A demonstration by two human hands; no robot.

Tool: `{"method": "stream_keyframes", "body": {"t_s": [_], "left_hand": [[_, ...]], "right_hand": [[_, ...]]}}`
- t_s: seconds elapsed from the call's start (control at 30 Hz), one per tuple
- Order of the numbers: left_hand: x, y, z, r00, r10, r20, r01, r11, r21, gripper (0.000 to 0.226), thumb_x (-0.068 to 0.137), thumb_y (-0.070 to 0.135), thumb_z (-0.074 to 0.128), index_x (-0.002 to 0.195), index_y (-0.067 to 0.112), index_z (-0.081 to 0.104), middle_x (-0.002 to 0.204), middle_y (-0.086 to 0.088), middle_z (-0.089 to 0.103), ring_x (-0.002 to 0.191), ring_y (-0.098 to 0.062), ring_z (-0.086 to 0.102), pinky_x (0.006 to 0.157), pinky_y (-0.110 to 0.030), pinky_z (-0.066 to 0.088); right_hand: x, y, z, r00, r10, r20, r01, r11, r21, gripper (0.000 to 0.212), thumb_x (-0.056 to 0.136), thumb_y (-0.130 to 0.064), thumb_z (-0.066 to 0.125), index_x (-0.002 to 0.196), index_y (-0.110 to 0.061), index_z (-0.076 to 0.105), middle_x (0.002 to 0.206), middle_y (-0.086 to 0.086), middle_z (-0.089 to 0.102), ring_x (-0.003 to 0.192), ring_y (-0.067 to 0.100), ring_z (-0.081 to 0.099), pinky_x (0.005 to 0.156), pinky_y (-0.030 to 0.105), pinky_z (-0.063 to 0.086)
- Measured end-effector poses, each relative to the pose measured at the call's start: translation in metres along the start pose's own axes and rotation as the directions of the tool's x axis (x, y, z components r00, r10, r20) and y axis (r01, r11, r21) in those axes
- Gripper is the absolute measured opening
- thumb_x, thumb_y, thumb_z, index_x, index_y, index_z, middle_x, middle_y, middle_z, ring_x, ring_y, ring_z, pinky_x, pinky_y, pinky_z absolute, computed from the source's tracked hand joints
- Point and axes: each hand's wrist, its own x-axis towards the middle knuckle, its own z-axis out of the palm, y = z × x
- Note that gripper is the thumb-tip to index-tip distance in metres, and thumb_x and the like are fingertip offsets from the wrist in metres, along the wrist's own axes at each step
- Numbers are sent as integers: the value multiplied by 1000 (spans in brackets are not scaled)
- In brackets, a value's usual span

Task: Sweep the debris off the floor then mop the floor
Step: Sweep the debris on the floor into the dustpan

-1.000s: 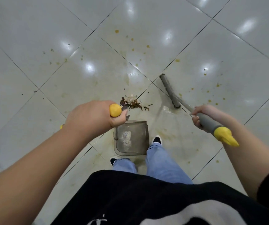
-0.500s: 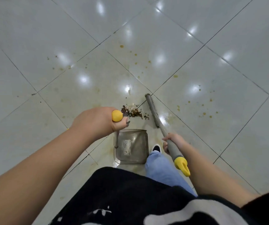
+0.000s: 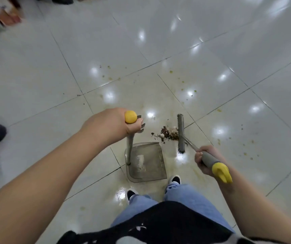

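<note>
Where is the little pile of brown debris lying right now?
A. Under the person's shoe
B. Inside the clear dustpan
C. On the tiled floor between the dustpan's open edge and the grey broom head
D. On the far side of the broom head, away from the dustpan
C: the pile of brown debris lies on the glossy tiled floor, just beyond the clear plastic dustpan and against the grey broom head.

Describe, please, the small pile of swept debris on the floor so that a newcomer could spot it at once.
Start at the translucent grey dustpan standing on the glossy pale tiled floor just ahead of the person's shoes. Just beyond its open front edge, against the grey broom head, lies the small heap of brown and whitish debris. Unlike the scattered yellowish specks around, it is one dense clump.
</note>
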Motion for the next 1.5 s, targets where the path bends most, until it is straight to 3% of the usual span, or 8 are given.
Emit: {"method": "stream_keyframes", "body": {"t_s": [0.2,0.37,0.83,0.93,1.03,1.2,1.33,1.5], "left_hand": [[-30,-68,-31,977,-202,-71,205,977,49,49,78,59,46,53,18,40,53,3,48,53,-14,46,49,-23,27],[-30,-111,-57,936,-341,-89,347,937,51,45,59,62,36,54,18,43,54,3,50,54,-13,47,50,-23,26],[60,-189,-155,783,-583,-220,604,796,41,43,59,56,36,51,14,37,51,-4,41,51,-20,40,51,-28,29],[60,-214,-164,745,-616,-256,639,769,11,47,61,60,38,54,14,39,51,-3,41,51,-18,41,50,-25,31],[69,-244,-177,730,-611,-305,635,772,-27,53,61,67,39,54,15,40,49,-2,41,50,-15,43,51,-28,33],[85,-294,-191,756,-602,-258,617,787,-27,62,59,73,33,57,13,47,49,-1,43,50,-14,45,50,-27,32],[91,-344,-217,768,-593,-241,606,795,-23,62,62,70,35,69,13,58,52,-1,48,54,-12,47,51,-26,34],[101,-420,-275,769,-581,-265,574,811,-112,55,73,67,47,63,13,50,49,-2,46,50,-16,47,49,-25,32]], "right_hand": [[-6,22,81,981,57,184,-40,995,-95,15,92,-8,35,79,-11,41,36,-1,40,25,6,41,26,10,35],[3,17,140,940,139,311,-116,989,-92,16,93,-9,33,79,-13,41,39,-2,38,25,3,40,26,9,35],[85,-43,326,843,435,316,-283,859,-427,18,94,-10,31,77,-13,37,36,-2,37,23,5,39,28,9,36],[88,-44,351,817,486,310,-294,813,-502,16,76,1,43,74,-14,36,36,-2,37,24,5,40,27,10,37],[91,-48,384,815,479,326,-290,824,-486,38,47,5,59,71,-13,36,36,-1,38,24,5,41,27,11,39],[107,-33,427,842,463,276,-311,835,-454,21,92,-9,33,72,-13,35,38,-2,37,24,4,39,27,9,36],[108,-10,480,872,396,286,-271,880,-391,23,95,-14,30,73,-13,35,38,-2,36,23,5,38,27,9,34],[102,23,570,884,362,297,-257,905,-338,27,95,-15,30,69,-12,37,37,-2,38,23,3,39,28,8,35]]}}
